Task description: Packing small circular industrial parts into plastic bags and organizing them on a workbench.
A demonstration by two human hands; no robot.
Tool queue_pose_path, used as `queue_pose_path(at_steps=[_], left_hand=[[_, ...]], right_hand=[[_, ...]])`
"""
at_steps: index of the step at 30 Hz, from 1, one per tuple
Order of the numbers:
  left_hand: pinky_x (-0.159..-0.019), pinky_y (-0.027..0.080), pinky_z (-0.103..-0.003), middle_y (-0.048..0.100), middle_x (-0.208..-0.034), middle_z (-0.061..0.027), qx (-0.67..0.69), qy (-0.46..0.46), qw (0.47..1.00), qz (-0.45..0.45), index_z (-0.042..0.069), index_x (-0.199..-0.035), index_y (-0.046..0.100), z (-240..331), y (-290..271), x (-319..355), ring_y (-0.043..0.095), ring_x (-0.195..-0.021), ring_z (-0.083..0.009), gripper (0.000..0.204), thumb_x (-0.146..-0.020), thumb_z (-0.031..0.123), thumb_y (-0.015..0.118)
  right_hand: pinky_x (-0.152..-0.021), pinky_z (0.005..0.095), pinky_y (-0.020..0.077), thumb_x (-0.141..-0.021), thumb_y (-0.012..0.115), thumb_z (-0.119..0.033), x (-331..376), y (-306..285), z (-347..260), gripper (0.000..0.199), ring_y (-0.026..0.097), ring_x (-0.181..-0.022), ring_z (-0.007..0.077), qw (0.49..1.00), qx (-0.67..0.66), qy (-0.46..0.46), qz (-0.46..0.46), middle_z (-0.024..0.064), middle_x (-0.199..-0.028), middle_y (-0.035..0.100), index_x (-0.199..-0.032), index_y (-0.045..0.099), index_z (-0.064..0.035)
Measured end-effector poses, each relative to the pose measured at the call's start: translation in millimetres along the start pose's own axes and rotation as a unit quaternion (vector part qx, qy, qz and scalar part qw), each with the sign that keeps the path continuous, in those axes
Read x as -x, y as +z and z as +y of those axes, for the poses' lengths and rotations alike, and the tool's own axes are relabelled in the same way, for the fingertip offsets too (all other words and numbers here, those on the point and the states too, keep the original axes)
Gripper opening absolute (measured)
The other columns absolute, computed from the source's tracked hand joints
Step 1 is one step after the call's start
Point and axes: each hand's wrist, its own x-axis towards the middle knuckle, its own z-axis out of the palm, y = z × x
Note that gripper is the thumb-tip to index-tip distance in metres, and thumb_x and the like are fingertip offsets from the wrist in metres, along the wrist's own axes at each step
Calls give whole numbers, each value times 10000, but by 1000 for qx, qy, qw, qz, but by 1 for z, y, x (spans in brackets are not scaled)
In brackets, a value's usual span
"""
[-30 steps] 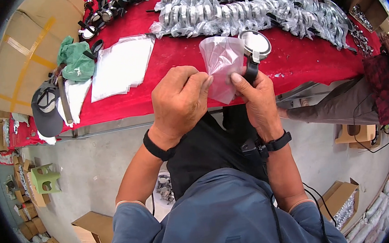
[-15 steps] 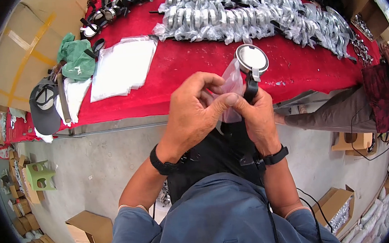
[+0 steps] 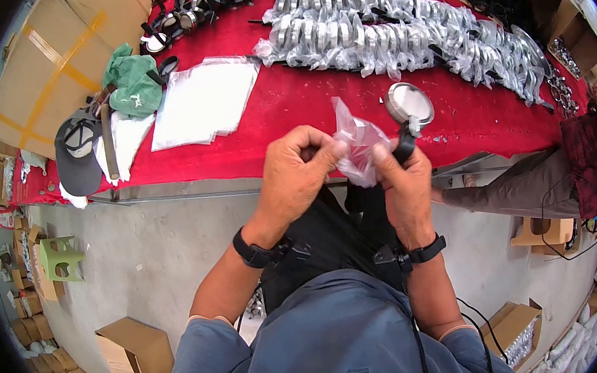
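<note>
A clear, thin plastic bag (image 3: 362, 146) is pinched between my two hands above the table's front edge. My left hand (image 3: 296, 179) grips the bag's left side with thumb and forefinger. My right hand (image 3: 408, 189) holds the bag's right edge under its thumb and also keeps a round metal piece (image 3: 409, 101) in its grasp. That piece has a silver rim, a pale face, a small metal tab and a curved black part that passes into my right fingers. It sits outside the bag, tilted over the red cloth (image 3: 237, 145).
Bagged round metal pieces (image 3: 370, 36) lie in rows at the back. Flat clear bags (image 3: 200, 102) are stacked at left, beside a green cloth bag (image 3: 134, 80) and a dark cap (image 3: 79, 151). Unbagged pieces (image 3: 185, 17) lie farther back. Another person's leg (image 3: 507, 191) is at right.
My hands have drawn apart, and the bag has spread wider between them. The round piece has shifted slightly right and down in view, as has the whole table scene.
</note>
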Motion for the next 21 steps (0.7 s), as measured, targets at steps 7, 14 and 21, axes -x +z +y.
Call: queue_pose_path(at_steps=[7, 14, 21], left_hand=[[-649, 493, -243, 674, -819, 4, -74, 54, 995, 28, 27, -972, 699, -4, -8, -4, 605, -733, -57, 184, -1040, 193, 742], [-668, 507, -297, 658, -883, -67, -230, 175, 953, 91, -18, -950, 697, 8, -1, -7, 642, -760, -133, 130, -980, 88, 766], [-702, 531, -307, 678, -922, -92, -201, 167, 963, 62, -17, -970, 708, 6, 13, -1, 664, -788, -162, 77, -975, 48, 747]], right_hand=[[-643, 271, 492, -985, 813, -212, -9, -19, 0, 250, 583, -677, 106, 998, 13, -19, 56, 24, -809, 654, -1053, 692, -4], [-537, 286, 416, -1037, 716, -260, 6, -50, -11, 327, 507, -586, 108, 997, 46, -53, 33, 31, -721, 575, -848, 605, -17], [-464, 301, 323, -990, 658, -309, 50, -49, -6, 386, 395, -518, 139, 942, -163, 145, -254, 56, -651, 466, -733, 504, -65]])
